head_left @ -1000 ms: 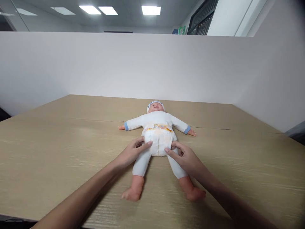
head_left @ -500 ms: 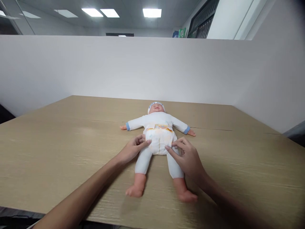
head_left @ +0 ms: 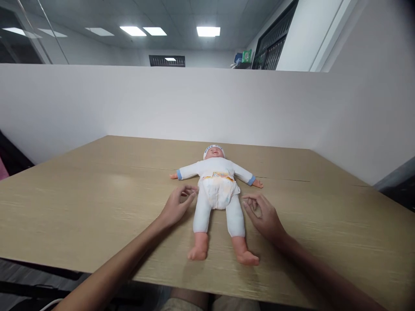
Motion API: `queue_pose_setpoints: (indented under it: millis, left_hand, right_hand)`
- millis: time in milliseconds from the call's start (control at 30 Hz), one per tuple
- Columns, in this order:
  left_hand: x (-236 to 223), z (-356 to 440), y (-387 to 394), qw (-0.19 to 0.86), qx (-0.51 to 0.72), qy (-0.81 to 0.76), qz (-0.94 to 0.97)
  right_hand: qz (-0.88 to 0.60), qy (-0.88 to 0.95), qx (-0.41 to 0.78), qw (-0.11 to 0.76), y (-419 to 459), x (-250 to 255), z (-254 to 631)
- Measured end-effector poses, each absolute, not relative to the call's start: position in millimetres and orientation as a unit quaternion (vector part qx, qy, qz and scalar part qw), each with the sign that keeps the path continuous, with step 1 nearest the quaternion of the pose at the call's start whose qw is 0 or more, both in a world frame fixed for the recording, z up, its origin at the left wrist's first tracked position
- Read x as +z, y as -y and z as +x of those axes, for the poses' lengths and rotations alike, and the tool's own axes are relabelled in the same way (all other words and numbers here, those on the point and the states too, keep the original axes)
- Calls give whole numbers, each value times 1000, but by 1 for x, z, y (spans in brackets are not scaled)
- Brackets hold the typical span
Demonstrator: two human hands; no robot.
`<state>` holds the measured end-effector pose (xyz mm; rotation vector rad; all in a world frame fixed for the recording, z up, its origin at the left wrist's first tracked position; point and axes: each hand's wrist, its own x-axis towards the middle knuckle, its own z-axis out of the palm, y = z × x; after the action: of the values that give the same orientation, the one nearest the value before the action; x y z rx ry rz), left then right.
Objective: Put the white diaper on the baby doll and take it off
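A baby doll (head_left: 215, 166) in a white outfit with blue cuffs and a printed headband lies on its back, arms spread and feet toward me. Around its hips is a white diaper (head_left: 220, 194) with an orange printed waistband. My left hand (head_left: 177, 205) is by the diaper's left side, fingers apart and holding nothing; its fingertips are at the edge, and I cannot tell if they touch. Off the diaper's right side is my right hand (head_left: 263, 216), thumb and fingers curved with a gap between them and nothing held.
The doll rests on a wide wooden table (head_left: 97, 207) with a thin seam across it. A white partition (head_left: 194, 103) stands behind the far edge and along the right. My legs (head_left: 207, 300) show under the near edge.
Both hands have come off the diaper, the right one moving outward to the right. The view has tilted so that more of the near table edge and my legs show.
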<state>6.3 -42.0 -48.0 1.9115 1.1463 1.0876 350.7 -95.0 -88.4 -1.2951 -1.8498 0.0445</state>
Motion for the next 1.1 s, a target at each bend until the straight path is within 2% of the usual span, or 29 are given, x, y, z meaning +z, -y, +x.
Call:
queue_pose_setpoints:
  millis: [167, 267, 500, 767, 967, 1100]
  left_hand:
    - [-58, 12, 1, 74, 376, -471, 795]
    - [-63, 21, -35, -5, 336, -491, 804]
    - [-70, 24, -90, -27, 267, -560, 784]
    - [-63, 25, -83, -16, 251, -566, 786]
    - [-21, 31, -39, 32, 293, -605, 740]
    - [19, 30, 44, 54, 364, -619, 694]
  right_hand:
    - [-556, 733, -131, 370, 40, -93, 378]
    - [-596, 713, -174, 324, 1, -91, 380]
    - [-628, 711, -130, 288, -43, -106, 385]
    - [-683, 659, 0, 315, -34, -86, 364]
    - [-699, 615, 65, 359, 1, -57, 341]
    - [-643, 612, 142, 438, 54, -31, 346]
